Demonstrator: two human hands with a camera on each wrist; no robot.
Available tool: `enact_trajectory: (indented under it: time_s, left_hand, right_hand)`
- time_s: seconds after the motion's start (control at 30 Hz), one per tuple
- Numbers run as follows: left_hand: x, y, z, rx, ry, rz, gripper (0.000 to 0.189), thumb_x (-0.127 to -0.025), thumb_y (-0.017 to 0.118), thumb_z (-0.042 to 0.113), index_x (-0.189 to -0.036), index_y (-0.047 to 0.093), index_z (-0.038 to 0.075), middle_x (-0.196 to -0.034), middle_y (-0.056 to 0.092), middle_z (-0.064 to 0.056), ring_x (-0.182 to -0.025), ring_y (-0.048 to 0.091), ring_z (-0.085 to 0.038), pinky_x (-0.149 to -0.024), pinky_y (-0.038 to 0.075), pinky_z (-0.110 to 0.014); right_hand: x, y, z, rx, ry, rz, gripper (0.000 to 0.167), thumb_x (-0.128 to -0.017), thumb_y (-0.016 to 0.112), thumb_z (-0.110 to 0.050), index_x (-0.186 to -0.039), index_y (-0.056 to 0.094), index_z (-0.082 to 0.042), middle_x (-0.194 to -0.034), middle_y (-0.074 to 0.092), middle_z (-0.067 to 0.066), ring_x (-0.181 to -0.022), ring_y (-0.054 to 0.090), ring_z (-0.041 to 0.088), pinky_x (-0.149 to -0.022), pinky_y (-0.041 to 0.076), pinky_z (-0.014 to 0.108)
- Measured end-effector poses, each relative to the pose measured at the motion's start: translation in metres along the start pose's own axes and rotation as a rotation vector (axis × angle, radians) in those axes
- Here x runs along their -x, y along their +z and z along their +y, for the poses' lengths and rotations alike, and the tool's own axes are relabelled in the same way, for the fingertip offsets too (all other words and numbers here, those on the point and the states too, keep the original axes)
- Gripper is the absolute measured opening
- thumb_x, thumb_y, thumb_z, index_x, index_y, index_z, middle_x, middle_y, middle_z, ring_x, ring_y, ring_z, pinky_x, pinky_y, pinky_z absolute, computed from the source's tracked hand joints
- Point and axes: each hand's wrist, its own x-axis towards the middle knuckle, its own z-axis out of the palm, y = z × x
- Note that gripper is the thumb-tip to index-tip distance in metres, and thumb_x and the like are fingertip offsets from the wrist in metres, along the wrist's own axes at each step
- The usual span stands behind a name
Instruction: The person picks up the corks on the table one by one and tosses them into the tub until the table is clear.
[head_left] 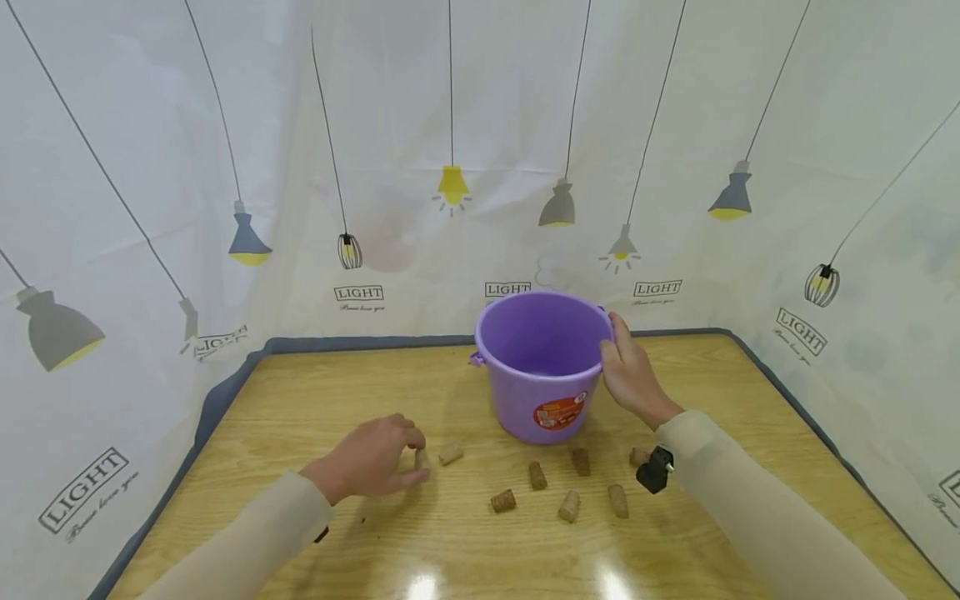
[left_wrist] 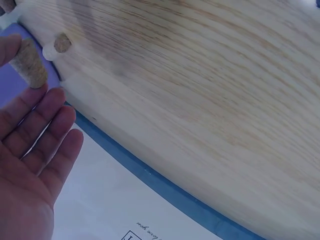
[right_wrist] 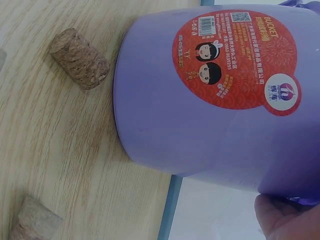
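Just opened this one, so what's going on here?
A person pinches a cork in their left hand, while their right hand holds a purple bucket by its rim. Seven more corks lie loose on the wooden table, in front of the bucket and off to its sides. No cork shows in the visible part of the bucket's inside.

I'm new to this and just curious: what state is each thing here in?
Purple bucket: open-topped, gripped at its rim by the right hand.
Held cork: pinched in the left hand.
Other corks: loose on the table, outside the bucket.
Red label: stuck on the bucket's side.
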Motion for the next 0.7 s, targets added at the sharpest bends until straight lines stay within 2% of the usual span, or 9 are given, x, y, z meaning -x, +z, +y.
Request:
enact_trajectory:
  time_s: [0.17, 0.37, 0.7]
  left_hand:
    - [-0.007, 0.0, 0.003, 0.002, 0.012, 0.086, 0.024, -0.091, 0.077, 0.035, -0.099, 0.076, 0.013, -0.096, 0.071, 0.002, -0.089, 0.065, -0.017, -0.077, 0.059, -0.037]
    - [-0.014, -0.001, 0.006, -0.034, 0.043, 0.203, 0.021, -0.088, 0.079, 0.039, -0.09, 0.074, 0.019, -0.091, 0.071, 0.005, -0.086, 0.064, -0.014, -0.076, 0.059, -0.036]
    - [-0.03, -0.007, 0.018, -0.046, 0.069, 0.356, 0.025, -0.085, 0.082, 0.04, -0.089, 0.074, 0.017, -0.094, 0.073, 0.003, -0.088, 0.065, -0.014, -0.076, 0.059, -0.033]
  right_hand:
    - [0.0, 0.0, -0.001, 0.011, 0.003, 0.011, 0.063, -0.109, 0.027, -0.022, -0.163, 0.006, 0.0, -0.164, 0.023, 0.028, -0.151, 0.025, 0.044, -0.123, 0.02, 0.057]
    - [0.0, 0.0, 0.001, 0.006, 0.005, 0.004, 0.064, -0.109, 0.026, -0.025, -0.164, 0.005, 0.0, -0.165, 0.023, 0.027, -0.151, 0.024, 0.044, -0.123, 0.02, 0.057]
    - [-0.001, 0.001, 0.002, 0.008, -0.002, -0.003, 0.064, -0.109, 0.024, -0.027, -0.164, 0.004, -0.001, -0.166, 0.021, 0.026, -0.151, 0.024, 0.043, -0.123, 0.02, 0.056]
